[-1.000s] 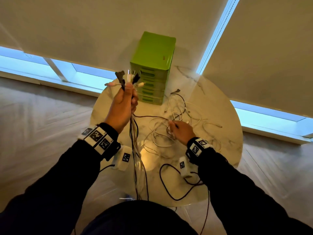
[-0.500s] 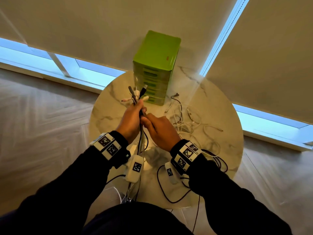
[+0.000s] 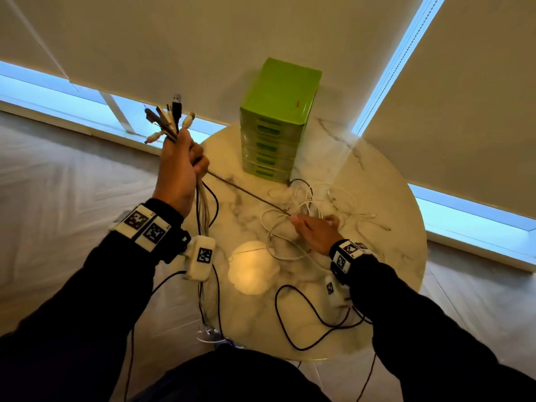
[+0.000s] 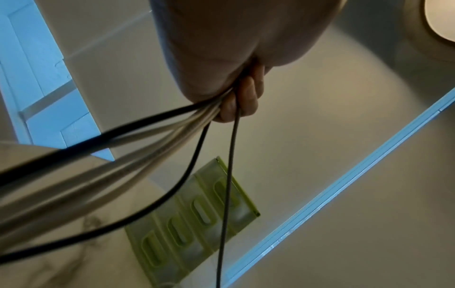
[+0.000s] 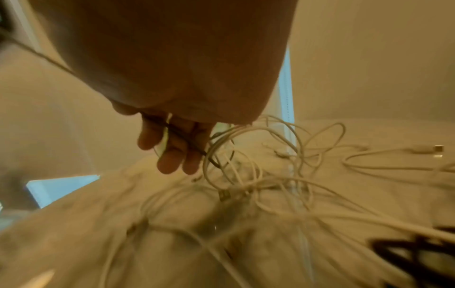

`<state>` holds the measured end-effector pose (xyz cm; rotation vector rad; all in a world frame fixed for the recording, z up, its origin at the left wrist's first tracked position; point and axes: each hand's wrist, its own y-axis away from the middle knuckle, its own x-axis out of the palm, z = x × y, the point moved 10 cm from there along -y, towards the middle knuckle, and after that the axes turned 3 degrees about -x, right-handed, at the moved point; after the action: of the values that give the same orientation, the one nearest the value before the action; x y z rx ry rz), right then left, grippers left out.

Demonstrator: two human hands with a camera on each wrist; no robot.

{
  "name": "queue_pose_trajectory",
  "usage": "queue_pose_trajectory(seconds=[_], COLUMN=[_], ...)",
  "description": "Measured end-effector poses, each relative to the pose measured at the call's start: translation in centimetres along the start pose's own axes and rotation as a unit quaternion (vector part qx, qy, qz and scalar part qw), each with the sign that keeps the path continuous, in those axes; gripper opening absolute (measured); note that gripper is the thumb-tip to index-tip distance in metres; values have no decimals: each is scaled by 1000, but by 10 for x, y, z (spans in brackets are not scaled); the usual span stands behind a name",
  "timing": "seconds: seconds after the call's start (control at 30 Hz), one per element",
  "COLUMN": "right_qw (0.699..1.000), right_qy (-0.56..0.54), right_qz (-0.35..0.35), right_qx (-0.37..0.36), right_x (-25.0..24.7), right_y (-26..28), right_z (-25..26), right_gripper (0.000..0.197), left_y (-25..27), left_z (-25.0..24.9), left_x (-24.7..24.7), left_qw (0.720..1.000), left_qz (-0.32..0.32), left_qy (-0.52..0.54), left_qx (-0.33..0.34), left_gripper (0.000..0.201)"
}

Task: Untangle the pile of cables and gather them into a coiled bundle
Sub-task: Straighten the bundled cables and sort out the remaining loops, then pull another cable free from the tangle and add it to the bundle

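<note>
My left hand is raised at the table's left edge and grips a bundle of cables. Their plugs stick out above the fist, and the strands hang down past my wrist. In the left wrist view my curled fingers clamp the strands. One thin dark cable runs taut from that fist to my right hand, which holds it low over the tangled white cables. In the right wrist view the dark cable crosses my loosely curled fingers.
The round marble table carries a green drawer unit at its far side, just behind the white pile. A dark lead loops near the front edge. A bright lamp reflection lies mid-table. Pale floor surrounds the table.
The hands were together at mid-table. My left hand has risen up and left with the bundle. My right hand has dropped right to the pile, and the dark cable now runs taut between them.
</note>
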<state>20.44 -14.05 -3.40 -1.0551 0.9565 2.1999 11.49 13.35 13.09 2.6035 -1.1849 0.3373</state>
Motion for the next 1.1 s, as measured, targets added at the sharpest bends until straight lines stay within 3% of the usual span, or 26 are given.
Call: queue_pose_trajectory(seconds=[0.13, 0.27, 0.4, 0.5, 0.63, 0.77, 0.83, 1.0, 1.1], right_qw=[990, 959, 935, 936, 938, 942, 958, 994, 999], right_qy=[-25, -151, -195, -193, -221, -262, -227, -62, -42], right_qz=[-137, -225, -196, -145, -85, -25, 10, 55, 12], right_qx=[29, -86, -220, -255, -252, -210, -176, -70, -27], right_x=[-59, -96, -93, -75, -55, -27, -4, 34, 25], right_y=[-21, -14, 5, 14, 21, 17, 11, -1, -4], right_z=[24, 91, 152, 169, 170, 146, 123, 46, 19], right_gripper=[45, 36, 30, 21, 19, 37, 46, 44, 45], left_y=[11, 27, 44, 46, 47, 39, 31, 9, -3], left_z=[8, 44, 64, 72, 68, 63, 49, 6, -13], left_x=[1, 11, 32, 37, 33, 30, 20, -13, -35], left_qw=[992, 973, 978, 982, 979, 979, 988, 997, 998], left_qz=[3, 42, 95, 136, 141, 123, 72, -15, -48], left_qy=[-117, -226, -183, -90, -102, -131, -113, -68, -39], left_qx=[57, 35, -25, -94, -109, -93, -70, -14, 10], left_gripper=[16, 21, 21, 32, 25, 23, 24, 25, 27])
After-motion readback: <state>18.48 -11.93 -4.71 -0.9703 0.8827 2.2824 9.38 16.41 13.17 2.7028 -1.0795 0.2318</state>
